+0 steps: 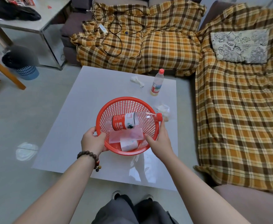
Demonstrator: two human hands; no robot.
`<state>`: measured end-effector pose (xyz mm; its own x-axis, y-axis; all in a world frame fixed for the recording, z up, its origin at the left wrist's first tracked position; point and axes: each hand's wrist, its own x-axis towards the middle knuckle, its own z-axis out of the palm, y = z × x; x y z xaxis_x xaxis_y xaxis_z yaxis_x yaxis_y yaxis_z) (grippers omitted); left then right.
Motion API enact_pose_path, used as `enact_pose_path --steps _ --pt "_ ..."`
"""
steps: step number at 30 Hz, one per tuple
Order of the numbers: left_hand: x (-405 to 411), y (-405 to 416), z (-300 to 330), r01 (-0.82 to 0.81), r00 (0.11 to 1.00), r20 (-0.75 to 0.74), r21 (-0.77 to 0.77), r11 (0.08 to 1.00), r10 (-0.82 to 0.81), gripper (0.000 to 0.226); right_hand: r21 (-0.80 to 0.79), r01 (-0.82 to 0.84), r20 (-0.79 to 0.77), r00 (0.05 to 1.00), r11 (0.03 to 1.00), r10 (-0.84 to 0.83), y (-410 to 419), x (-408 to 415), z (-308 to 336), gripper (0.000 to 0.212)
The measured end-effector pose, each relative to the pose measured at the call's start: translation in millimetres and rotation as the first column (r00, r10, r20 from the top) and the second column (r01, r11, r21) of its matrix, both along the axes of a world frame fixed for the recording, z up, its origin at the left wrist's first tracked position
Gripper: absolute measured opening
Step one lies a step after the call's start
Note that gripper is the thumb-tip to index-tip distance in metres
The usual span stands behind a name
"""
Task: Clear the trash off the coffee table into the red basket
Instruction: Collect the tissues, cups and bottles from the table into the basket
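Head view: the red basket (126, 101) is being gripped at its near-left rim by the left hand (93, 139), whose fingers are closed over the edge, thumb inside and the rest underneath. A beaded bracelet (90, 156) is being worn on that wrist. The right hand (160, 139) is being held at the basket's near-right rim, fingers loosely spread and half open, with nothing clasped in it; the fingertips are lying at or just over the rim, though actual contact cannot be told. Just beyond this hand, an empty bottle (132, 121) with a red label is lying on its side inside the basket, its red cap (159, 116) resting over the right rim. Beneath it, a pinkish plastic bag (126, 135) and a white paper cup (129, 145) are lying in the basket's bottom. The basket is being kept on or just above the coffee table (87, 101). Farther out on the table, a crumpled clear wrapper (162, 109) is lying just beside the basket's right side, a standing bottle (157, 83) with a red cap is sitting upright near the far-right edge, and a crumpled tissue (137, 80) is lying to its left. A plaid-covered sofa (237, 110) is surrounding the table at the far and right sides.
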<state>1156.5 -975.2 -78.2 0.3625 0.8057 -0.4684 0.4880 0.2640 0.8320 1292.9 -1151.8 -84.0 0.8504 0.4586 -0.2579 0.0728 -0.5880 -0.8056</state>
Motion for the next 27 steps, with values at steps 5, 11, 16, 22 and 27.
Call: enact_pose_path --steps 5,11,16,22,27 --pt "7 -20 -2 0.026 1.0 0.002 0.028 0.999 -0.026 0.009 -0.011 0.021 -0.015 1.0 1.0 -0.021 -15 -4 -1 0.085" --pt "12 -64 -11 -0.023 1.0 -0.008 0.014 1.0 0.023 0.009 0.002 -0.049 -0.033 0.998 0.999 0.049 -56 14 -3 0.082" --pt "38 -131 -21 -0.076 0.997 0.003 0.004 0.997 0.076 0.01 0.018 -0.127 -0.024 0.992 0.992 0.127 -117 52 -15 0.082" --pt "85 -245 -31 -0.163 0.987 0.014 -0.026 0.986 0.163 0.008 -0.003 -0.267 -0.032 0.963 0.964 0.267 -221 122 -20 0.086" --pt "117 -301 -28 -0.215 0.977 -0.009 -0.006 0.977 0.215 0.005 -0.037 -0.322 -0.067 0.945 0.946 0.319 -267 164 -25 0.086"
